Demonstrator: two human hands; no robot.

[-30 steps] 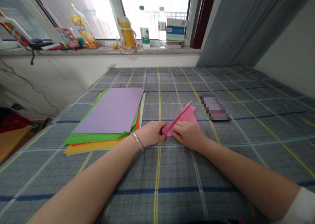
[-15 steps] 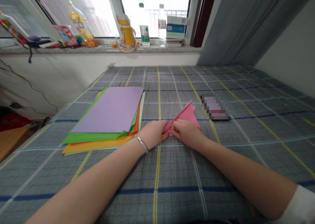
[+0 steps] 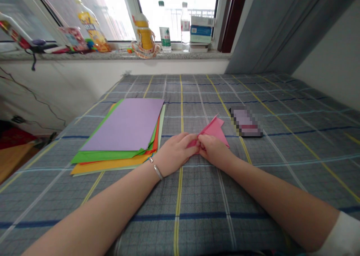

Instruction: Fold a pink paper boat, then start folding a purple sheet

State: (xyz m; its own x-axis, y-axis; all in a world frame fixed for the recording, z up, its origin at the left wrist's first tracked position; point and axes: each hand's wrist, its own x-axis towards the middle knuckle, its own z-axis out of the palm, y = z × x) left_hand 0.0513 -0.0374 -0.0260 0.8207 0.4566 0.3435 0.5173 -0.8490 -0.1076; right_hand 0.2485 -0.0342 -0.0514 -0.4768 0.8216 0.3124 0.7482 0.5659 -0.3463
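Observation:
A folded sheet of pink paper (image 3: 216,130) lies on the plaid cloth, its pointed end and a short flap angled away to the upper right. My left hand (image 3: 176,153), with a silver bangle at the wrist, holds the paper's near left end between thumb and fingers. Close against it, my right hand (image 3: 215,150) is closed, its thumb and forefinger pinching the paper's near edge. The fingertips of both hands almost meet there and hide that part of the fold.
Left of my hands lies a stack of coloured paper (image 3: 123,125), purple on top. A phone (image 3: 246,122) with a blurred screen rests to the right. Bottles, a yellow cup (image 3: 146,38) and boxes (image 3: 201,30) line the windowsill (image 3: 112,56) behind the plaid cloth (image 3: 157,199).
My left hand has turned, with its fingers now reaching further right over the pink paper. My right hand has shifted slightly, still pinching. The paper has stayed nearly in place.

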